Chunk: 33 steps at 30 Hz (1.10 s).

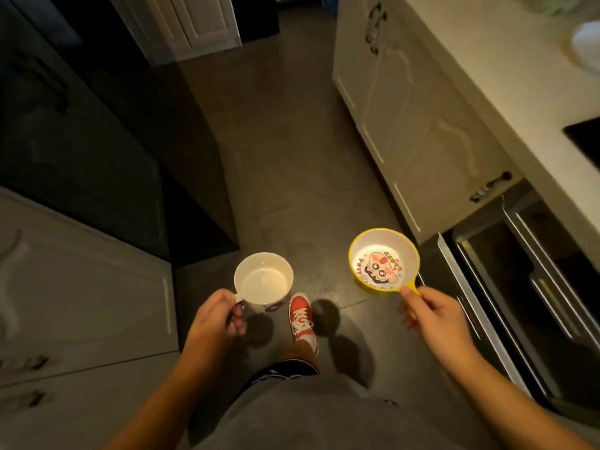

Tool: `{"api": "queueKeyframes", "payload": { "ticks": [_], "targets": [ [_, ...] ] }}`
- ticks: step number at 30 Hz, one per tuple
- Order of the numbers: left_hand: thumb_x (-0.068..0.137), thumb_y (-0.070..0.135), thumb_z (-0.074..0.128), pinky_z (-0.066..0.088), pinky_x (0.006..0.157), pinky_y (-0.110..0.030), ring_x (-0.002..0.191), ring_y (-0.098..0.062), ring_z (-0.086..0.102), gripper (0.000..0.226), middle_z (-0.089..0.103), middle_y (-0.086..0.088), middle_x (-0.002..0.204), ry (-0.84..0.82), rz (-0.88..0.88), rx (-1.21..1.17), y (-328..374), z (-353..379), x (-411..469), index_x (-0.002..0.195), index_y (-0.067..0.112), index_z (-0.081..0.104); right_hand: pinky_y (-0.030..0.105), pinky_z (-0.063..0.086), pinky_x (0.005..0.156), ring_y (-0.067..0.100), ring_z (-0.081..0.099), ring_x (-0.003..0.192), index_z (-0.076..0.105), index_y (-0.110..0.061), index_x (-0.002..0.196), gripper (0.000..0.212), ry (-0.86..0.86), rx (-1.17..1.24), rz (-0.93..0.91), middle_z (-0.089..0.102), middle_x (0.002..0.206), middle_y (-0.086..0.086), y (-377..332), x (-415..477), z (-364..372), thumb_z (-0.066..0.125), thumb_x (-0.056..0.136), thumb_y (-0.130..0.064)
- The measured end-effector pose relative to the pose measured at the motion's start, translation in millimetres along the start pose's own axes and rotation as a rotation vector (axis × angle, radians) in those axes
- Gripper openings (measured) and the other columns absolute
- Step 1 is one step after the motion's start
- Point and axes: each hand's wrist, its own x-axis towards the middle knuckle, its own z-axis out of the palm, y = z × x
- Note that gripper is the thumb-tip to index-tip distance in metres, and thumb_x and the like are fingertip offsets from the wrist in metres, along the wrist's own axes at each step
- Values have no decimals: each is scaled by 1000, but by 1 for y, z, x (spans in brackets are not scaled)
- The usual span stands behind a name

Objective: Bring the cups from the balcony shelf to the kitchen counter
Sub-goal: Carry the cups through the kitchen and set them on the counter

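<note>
Both forearms reach forward over the grey floor [285, 164]. The left hand [218, 315] has its fingers curled tight through the handle of the white cup [263, 280], held upright. The right hand [431, 315] pinches the short handle of the yellow cup [383, 260], level, near the kitchen counter [506, 92].

Grey tile floor [285, 131], dim. Cream cupboard doors [406, 118] w/ dark handles, right. Pale worktop [506, 76] above. Open oven [532, 287], lower right. Dark cabinet [81, 141], left. Red shoe [302, 316], centre.
</note>
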Motion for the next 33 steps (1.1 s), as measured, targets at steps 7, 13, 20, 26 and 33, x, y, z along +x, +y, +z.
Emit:
{"api": "queueKeyframes", "payload": {
  "ticks": [7,13,20,26,33],
  "targets": [
    [98,28,42,48,71,-38,74,-26,54,34,56,-10,74,35,35,65,79,5,97,69,17,55,33,48,54,15,59,49,67,-10,63,34,1,4,17,67,61,9,-53,94,23,63,91,-28],
    [99,27,43,46,71,-37,74,-23,53,30,55,-9,76,-43,71,78,155,46,173,78,13,59,27,48,52,13,58,48,65,-14,60,34,77,-1,64,65,56,5,-71,150,3,63,92,-26],
    [100,31,42,47,65,-32,67,-15,56,38,59,9,62,-108,63,112,220,113,287,70,29,64,39,52,58,21,63,52,66,-7,64,37,119,-38,116,68,61,9,-87,241,-29,61,93,-29],
    [97,37,43,51,59,-25,65,-11,59,33,63,7,66,-65,65,126,275,146,357,75,25,65,29,47,54,10,57,45,64,-6,62,37,69,-22,98,63,52,3,-126,345,-41,62,92,-28],
    [100,24,41,43,62,-33,64,-16,52,40,55,3,62,35,52,11,322,137,405,65,23,59,25,46,48,9,56,48,68,-14,66,31,-66,-29,20,63,55,6,-193,477,-10,63,92,-30]
  ]
}}
